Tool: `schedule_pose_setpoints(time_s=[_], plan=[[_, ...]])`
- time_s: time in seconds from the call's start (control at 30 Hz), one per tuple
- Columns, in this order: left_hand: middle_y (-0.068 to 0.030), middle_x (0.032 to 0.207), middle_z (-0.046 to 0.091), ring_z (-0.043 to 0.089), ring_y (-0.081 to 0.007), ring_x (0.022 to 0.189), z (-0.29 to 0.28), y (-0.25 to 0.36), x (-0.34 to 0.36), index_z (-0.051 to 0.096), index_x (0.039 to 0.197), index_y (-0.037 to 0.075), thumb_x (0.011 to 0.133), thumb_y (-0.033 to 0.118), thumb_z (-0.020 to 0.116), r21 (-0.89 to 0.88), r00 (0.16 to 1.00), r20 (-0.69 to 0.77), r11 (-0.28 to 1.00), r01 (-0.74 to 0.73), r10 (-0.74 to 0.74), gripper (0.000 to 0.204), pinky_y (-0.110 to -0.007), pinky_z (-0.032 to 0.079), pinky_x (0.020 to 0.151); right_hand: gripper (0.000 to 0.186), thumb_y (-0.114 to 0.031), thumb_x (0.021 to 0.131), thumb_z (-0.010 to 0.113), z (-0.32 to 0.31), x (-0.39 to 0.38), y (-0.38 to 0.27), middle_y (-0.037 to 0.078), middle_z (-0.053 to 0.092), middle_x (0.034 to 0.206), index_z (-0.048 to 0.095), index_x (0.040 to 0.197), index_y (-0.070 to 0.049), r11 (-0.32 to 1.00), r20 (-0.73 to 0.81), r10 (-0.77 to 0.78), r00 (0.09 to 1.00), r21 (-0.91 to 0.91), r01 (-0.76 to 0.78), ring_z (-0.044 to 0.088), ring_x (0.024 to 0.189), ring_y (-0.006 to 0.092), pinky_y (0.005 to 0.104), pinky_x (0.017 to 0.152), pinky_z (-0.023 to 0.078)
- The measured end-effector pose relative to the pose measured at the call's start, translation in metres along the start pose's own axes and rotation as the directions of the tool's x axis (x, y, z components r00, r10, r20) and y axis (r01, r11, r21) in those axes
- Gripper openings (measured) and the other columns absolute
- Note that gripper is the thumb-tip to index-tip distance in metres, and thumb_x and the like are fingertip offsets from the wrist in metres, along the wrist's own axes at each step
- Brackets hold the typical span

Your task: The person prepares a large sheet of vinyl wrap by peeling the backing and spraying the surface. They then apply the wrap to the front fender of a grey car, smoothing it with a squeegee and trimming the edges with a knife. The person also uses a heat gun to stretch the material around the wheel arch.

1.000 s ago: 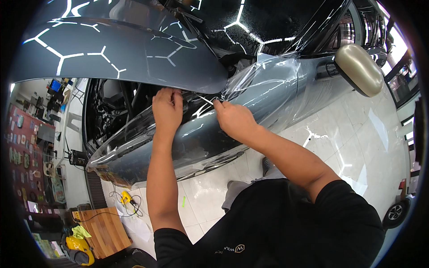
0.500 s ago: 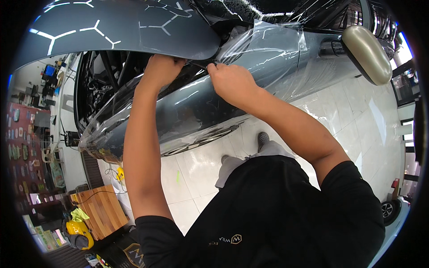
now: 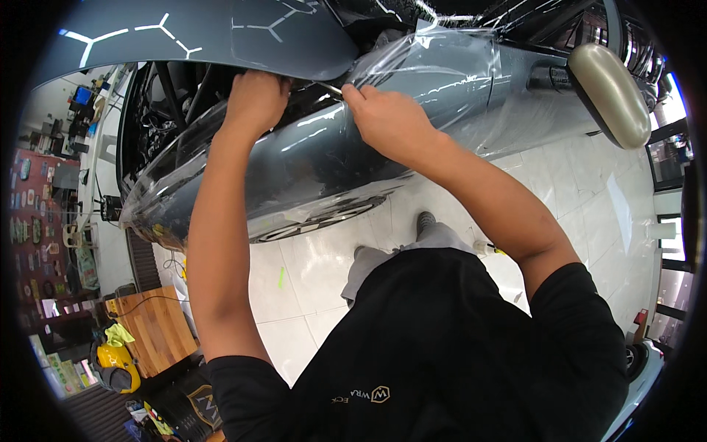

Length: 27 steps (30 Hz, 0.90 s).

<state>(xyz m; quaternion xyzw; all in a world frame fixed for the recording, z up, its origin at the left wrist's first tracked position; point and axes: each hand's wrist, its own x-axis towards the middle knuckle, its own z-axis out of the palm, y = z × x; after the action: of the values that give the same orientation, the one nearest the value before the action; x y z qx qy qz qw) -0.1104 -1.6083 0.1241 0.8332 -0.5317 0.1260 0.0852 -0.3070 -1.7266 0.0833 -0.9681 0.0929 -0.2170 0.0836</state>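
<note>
Pinching thin pale strip (image 3: 331,89), material unclear, in my right hand (image 3: 384,121) at inner edge of glossy grey curved fender (image 3: 313,151); my left hand (image 3: 258,101), same edge, can't tell its hold. Clear wrinkled plastic film (image 3: 456,66) lies over fender; uneven pull could crease it. Raised glossy grey hood (image 3: 210,48) above fender.

The left hand (image 3: 258,99) and right hand (image 3: 384,121) are at the fender's (image 3: 317,151) inner edge; the hood (image 3: 191,44) is just beyond them; the engine bay (image 3: 157,103) is left of both. Film (image 3: 445,66) lies on the fender, beyond and right of the right hand; the mirror (image 3: 607,92) sits farther right; the wheel (image 3: 324,221) lies below both hands.
</note>
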Motion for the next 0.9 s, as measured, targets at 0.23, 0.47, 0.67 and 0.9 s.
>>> schedule_pose_setpoints(time_s=[0.23,0.47,0.67,0.9], plan=[[-0.0278,0.096,0.063,0.058,-0.0462,0.092,0.002,0.009,-0.013,0.063,0.096,-0.005,0.093,0.021,0.053,-0.225,0.986,-0.159,0.974,0.007,-0.043,0.028,-0.050,0.045,0.081,0.032,-0.010,0.086,0.058,0.010,-0.018,0.014,0.014,0.061,0.081,0.053,0.118,-0.006,0.995,-0.128,-0.086,0.988,0.048,0.093,0.062,0.066,0.0348,0.0443,0.055,0.050],[-0.0264,0.097,0.064,0.058,-0.0456,0.091,0.011,-0.003,-0.008,0.063,0.094,-0.005,0.093,0.021,0.051,-0.056,0.987,-0.155,0.998,0.043,-0.051,0.028,-0.051,0.046,0.081,0.029,-0.009,0.086,0.057,0.019,-0.014,0.008,0.014,0.061,0.080,0.053,0.115,-0.005,0.987,-0.120,-0.085,0.989,0.128,0.100,0.061,0.065,0.0362,0.0444,0.056,0.050],[-0.0251,0.095,0.065,0.060,-0.0439,0.089,0.017,0.000,-0.007,0.063,0.094,-0.003,0.093,0.022,0.051,-0.092,0.967,-0.229,0.991,0.096,-0.115,0.028,-0.051,0.047,0.078,0.022,-0.009,0.088,0.053,0.014,-0.007,0.007,0.015,0.061,0.079,0.054,0.109,-0.003,0.991,-0.115,-0.075,0.990,0.099,0.087,0.062,0.065,0.0365,0.0439,0.056,0.050],[-0.0168,0.086,0.066,0.061,-0.0377,0.083,0.006,0.028,-0.025,0.062,0.093,0.001,0.094,0.024,0.055,-0.153,0.948,-0.316,0.988,-0.030,-0.020,0.025,-0.047,0.046,0.073,0.022,-0.007,0.087,0.053,0.006,-0.006,0.008,0.014,0.059,0.077,0.056,0.109,-0.003,0.996,-0.079,-0.074,0.994,0.049,0.078,0.062,0.064,0.0359,0.0444,0.056,0.051]])
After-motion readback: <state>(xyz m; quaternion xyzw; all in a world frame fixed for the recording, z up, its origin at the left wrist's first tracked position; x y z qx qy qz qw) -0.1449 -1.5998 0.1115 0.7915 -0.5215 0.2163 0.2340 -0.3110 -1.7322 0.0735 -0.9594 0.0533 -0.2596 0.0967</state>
